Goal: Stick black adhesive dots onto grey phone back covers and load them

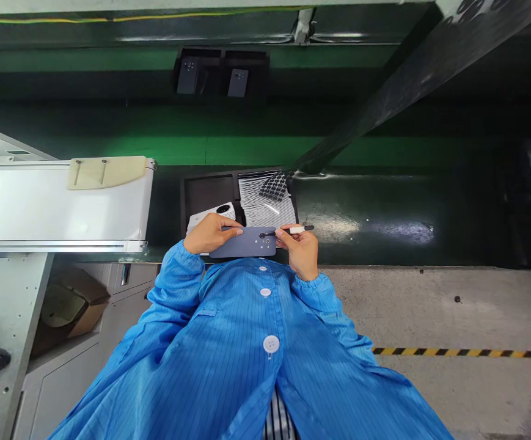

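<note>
A grey-blue phone back cover (235, 243) with several small round camera openings at its right end lies crosswise in front of my body. My left hand (212, 233) grips its upper left edge between thumb and fingers. In my right hand (302, 249) is a slim pen-like tool (298, 230), white in the middle with a black end. Its thin dark tip points left, reaching a round black spot among the openings; whether it touches there I cannot tell. Just beyond my hands, a black tray (183, 201) holds a tight stack of thin, white-edged plates (265, 205) with dark round openings.
A smaller white stack (225, 211) leans in the tray's left part. Further back, another black tray (222, 73) holds dark phone covers. A white conveyor-like unit (63, 208) stands left, and a dark slanted beam (384, 98) crosses at the upper right.
</note>
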{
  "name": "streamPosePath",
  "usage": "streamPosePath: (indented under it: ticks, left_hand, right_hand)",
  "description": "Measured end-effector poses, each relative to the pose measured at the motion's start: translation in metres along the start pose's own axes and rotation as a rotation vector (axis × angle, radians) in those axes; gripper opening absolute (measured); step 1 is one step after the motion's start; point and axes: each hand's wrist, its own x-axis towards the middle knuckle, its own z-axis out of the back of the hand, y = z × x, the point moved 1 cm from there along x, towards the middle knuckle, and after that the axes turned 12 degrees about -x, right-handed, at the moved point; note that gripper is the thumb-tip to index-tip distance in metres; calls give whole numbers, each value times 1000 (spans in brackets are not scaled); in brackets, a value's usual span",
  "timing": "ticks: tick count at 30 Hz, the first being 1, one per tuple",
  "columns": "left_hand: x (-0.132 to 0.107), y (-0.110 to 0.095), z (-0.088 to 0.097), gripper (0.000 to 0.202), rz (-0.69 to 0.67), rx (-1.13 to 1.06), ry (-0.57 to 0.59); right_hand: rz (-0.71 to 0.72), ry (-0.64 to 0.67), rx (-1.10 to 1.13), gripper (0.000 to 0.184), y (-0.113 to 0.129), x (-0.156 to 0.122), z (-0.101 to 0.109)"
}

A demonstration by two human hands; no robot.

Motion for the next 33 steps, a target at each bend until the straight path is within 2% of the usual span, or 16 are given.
streamPosePath:
  ticks: [15,33]
  left_hand:
    - [-3,1,-1,27,-10,-20,-14]
    - [-4,1,0,27,-20,-9,-4]
  right_hand:
    - [31,-10,-5,39,-8,0,0]
    - [41,-12,-33,39,-5,-2,0]
